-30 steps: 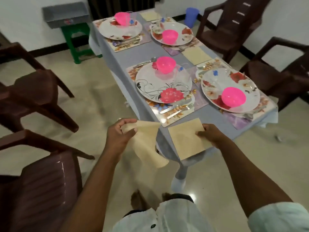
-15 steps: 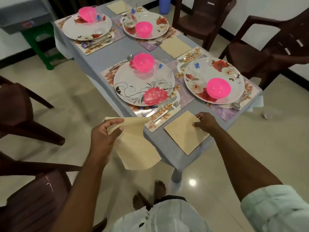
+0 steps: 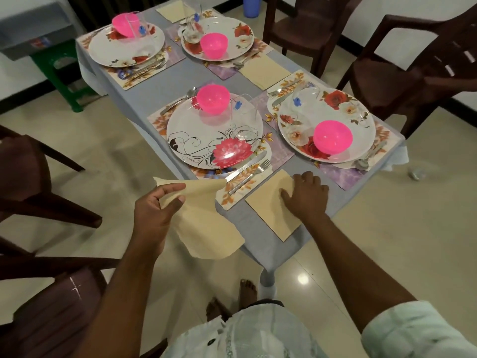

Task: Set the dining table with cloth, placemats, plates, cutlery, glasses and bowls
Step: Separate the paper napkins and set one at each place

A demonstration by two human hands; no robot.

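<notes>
We are standing at the near corner of the table (image 3: 165,96), which is covered by a grey cloth. Our right hand (image 3: 304,196) is now lying flat on the cream napkin (image 3: 271,210) at that corner, fingers spread and pressing down; a moment ago it was only pinching the napkin's far edge, and a second ago the napkin was still hanging partly over the table's end. Now it is resting fully on the cloth, just beside the fork (image 3: 251,175) and knife (image 3: 245,167) of the nearest setting.

Our left hand (image 3: 154,205) is still holding a second napkin (image 3: 206,223) off the table's left side, thumb and curled fingers pinching its upper edge while the rest is drooping toward the floor. It is sitting a little higher and nearer the table than before.

We are leaning in, so the four settings are appearing closer. Each is showing a flowered plate (image 3: 214,135) on a placemat (image 3: 232,192) with a pink bowl (image 3: 213,98) on the plate. Two more napkins are lying farther up the table.
</notes>
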